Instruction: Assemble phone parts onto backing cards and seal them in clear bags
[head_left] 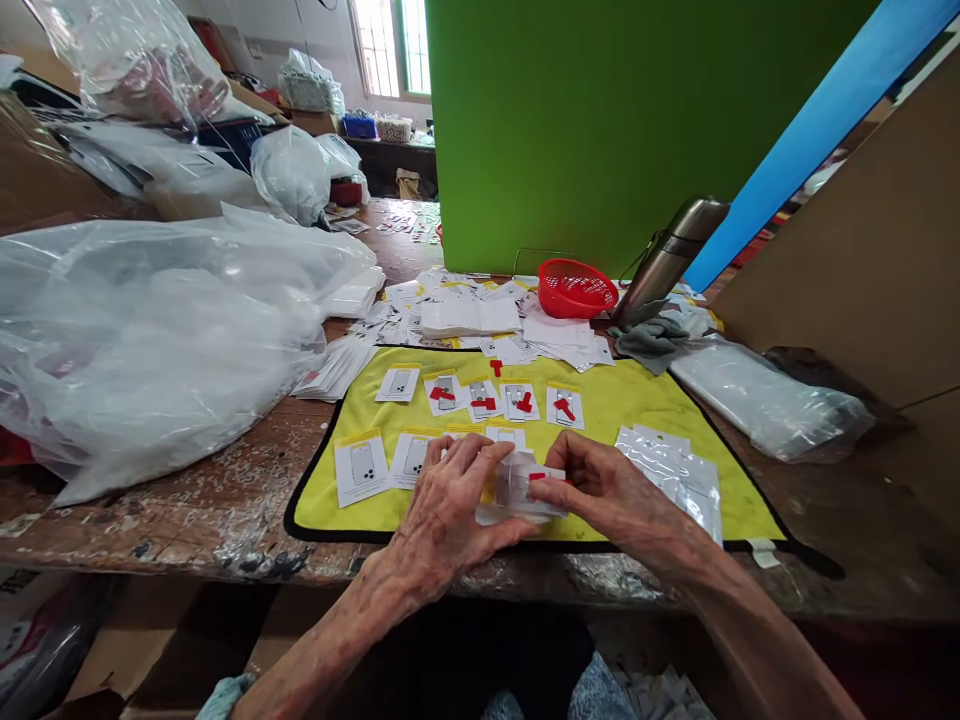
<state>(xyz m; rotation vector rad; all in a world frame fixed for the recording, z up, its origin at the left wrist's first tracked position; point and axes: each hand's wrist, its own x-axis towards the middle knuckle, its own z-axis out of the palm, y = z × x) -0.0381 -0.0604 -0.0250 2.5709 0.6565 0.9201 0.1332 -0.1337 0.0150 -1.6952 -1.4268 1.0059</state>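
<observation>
My left hand (pixel 454 510) pinches the left side of a small clear plastic bag (pixel 511 484) between thumb and forefinger, low over the yellow mat (pixel 600 400). At the bag's right end, my right hand (pixel 611 490) grips a white printed card (pixel 551 502) with a red piece on it. How far the card sits inside the bag I cannot tell. Beyond the hands lies a row of white cards, one bare card (pixel 398 383) and several with red T-shaped pieces (pixel 564 408) on top. Nearer, more cards (pixel 361 470) lie partly hidden behind my left hand.
Clear bags (pixel 667 465) lie at the mat's right. Behind it are stacked white cards (pixel 469 315), a red basket (pixel 576 290), a leaning metal flask (pixel 671 255) and a grey cloth (pixel 649 338). A large plastic sack (pixel 172 350) covers the left; a green panel (pixel 600 130) stands behind.
</observation>
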